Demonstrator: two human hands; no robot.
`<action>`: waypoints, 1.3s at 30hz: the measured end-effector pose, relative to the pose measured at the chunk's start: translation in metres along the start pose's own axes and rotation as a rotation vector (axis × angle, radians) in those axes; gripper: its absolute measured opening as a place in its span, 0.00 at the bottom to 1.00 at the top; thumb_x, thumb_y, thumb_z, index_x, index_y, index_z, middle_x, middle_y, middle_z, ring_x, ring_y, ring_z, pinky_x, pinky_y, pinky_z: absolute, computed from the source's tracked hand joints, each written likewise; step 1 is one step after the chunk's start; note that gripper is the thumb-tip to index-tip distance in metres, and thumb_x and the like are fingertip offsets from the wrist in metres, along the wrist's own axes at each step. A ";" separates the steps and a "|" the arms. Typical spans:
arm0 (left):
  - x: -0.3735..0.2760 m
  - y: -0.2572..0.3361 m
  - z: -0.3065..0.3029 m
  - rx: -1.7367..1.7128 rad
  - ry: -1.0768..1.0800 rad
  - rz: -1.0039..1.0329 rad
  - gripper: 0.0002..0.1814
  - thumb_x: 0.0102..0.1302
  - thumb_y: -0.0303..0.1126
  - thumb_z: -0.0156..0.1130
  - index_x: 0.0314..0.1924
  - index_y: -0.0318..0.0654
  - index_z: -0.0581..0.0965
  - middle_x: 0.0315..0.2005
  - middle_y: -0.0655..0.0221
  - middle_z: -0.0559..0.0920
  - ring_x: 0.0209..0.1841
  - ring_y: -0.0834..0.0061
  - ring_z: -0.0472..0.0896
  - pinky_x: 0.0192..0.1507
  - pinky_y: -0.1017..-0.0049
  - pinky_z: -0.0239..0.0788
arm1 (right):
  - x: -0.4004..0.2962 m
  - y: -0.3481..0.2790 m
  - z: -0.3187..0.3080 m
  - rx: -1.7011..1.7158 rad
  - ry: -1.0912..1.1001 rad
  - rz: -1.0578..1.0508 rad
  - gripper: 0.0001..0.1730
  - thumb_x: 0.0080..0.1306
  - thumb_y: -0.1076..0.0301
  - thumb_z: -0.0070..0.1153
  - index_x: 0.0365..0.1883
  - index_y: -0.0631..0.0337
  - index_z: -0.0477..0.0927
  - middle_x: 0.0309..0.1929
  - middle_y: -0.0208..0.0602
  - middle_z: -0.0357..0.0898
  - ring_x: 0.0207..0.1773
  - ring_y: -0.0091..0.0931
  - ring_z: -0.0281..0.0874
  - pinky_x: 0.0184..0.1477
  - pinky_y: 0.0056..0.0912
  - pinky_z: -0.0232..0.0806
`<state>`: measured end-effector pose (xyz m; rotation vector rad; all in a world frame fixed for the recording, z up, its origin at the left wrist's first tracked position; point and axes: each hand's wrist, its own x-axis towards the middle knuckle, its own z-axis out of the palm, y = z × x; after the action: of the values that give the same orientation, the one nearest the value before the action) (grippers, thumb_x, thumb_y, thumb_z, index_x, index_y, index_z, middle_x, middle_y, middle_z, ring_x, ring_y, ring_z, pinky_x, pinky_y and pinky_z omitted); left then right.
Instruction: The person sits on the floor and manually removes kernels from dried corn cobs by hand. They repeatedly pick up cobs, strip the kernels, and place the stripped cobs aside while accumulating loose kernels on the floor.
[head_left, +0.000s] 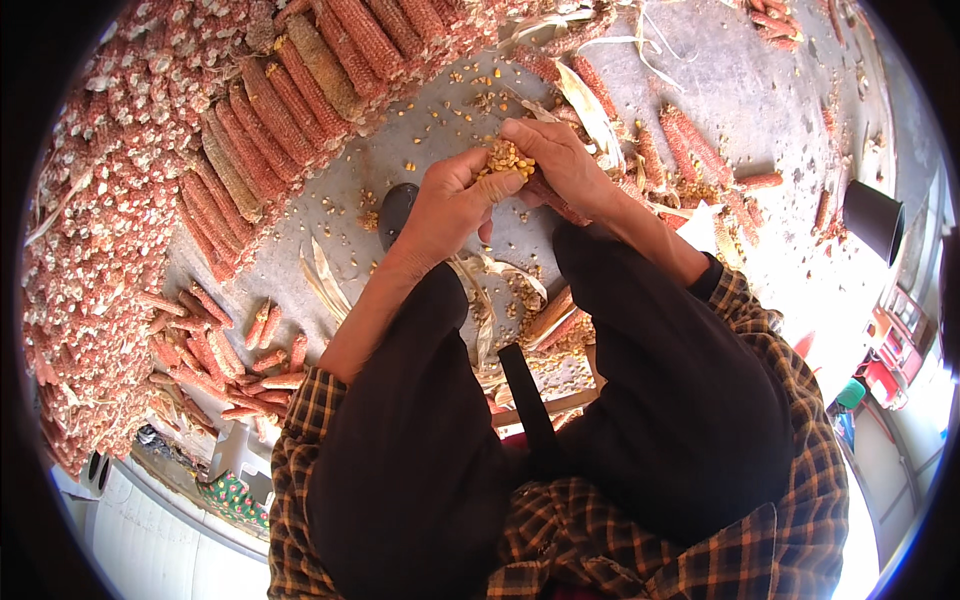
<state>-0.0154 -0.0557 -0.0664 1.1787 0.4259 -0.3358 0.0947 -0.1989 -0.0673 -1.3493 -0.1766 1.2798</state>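
Note:
Above my knees, both hands grip a partly shelled corn cob (507, 159). Yellow kernels cover its upper end, and a bare reddish length slants down beneath my right palm. My left hand (448, 202) presses its thumb across the kernels, fingers curled below. From the other side, my right hand (559, 161) wraps the cob with its thumb near the tip. Loose kernels (480, 97) are scattered over the concrete floor around my hands. A dry husk (589, 109) lies just beyond the right hand, among bare red cobs (697, 146).
A tall stack of shelled cobs (292, 112) curves along the left and far side. More cobs (225, 367) lie loosely heaped at lower left. Husks and cobs (555, 322) lie between my legs. On the right stands a dark bucket (874, 221).

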 end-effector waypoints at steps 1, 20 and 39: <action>0.000 0.000 -0.001 -0.016 0.025 -0.042 0.15 0.70 0.40 0.60 0.42 0.33 0.76 0.20 0.79 0.71 0.16 0.89 0.65 0.19 0.81 0.66 | 0.000 0.000 0.001 0.009 0.004 -0.030 0.25 0.75 0.49 0.41 0.28 0.62 0.74 0.20 0.28 0.70 0.19 0.17 0.63 0.21 0.23 0.56; 0.001 -0.002 -0.001 0.033 0.028 -0.027 0.15 0.70 0.41 0.60 0.44 0.35 0.77 0.19 0.80 0.73 0.16 0.90 0.65 0.16 0.83 0.56 | 0.008 0.006 0.001 -0.058 0.062 0.018 0.19 0.75 0.57 0.38 0.41 0.66 0.72 0.23 0.34 0.74 0.16 0.21 0.70 0.19 0.25 0.63; 0.002 -0.012 0.000 0.239 0.114 0.135 0.13 0.71 0.38 0.57 0.34 0.36 0.71 0.21 0.77 0.72 0.22 0.88 0.64 0.24 0.80 0.59 | 0.004 0.005 0.004 -0.148 0.099 -0.040 0.18 0.77 0.56 0.38 0.34 0.59 0.71 0.19 0.25 0.65 0.15 0.15 0.60 0.15 0.20 0.52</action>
<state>-0.0196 -0.0602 -0.0768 1.4577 0.4103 -0.2063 0.0902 -0.1953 -0.0721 -1.5253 -0.2322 1.1823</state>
